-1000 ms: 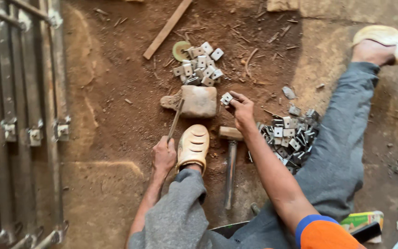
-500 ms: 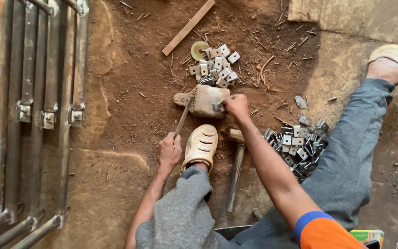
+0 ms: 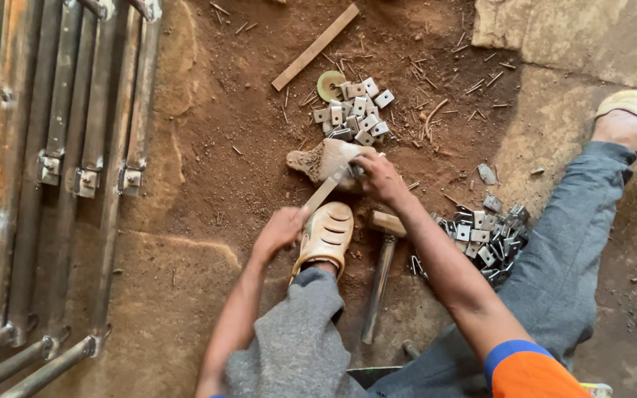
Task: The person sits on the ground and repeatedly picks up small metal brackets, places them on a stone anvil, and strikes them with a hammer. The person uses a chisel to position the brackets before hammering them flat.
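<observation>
Gripping a flat metal bar [image 3: 324,193], the left hand [image 3: 280,230] was closed around its near end, just beside the stone [image 3: 327,158]. The right hand [image 3: 380,179] pinched a small metal plate [image 3: 356,170] against the stone. A hammer [image 3: 382,271] lay below the stone, a pile of plates [image 3: 354,114] above.

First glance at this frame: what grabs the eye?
The two bare hands meeting at the stone block in the middle of the dirt floor: the right hand presses a small metal piece on it, while the left hand grips a flat metal bar angled toward it. Piles of small square metal plates lie just beyond the block and by the right knee, and a hammer rests between the legs.
</observation>
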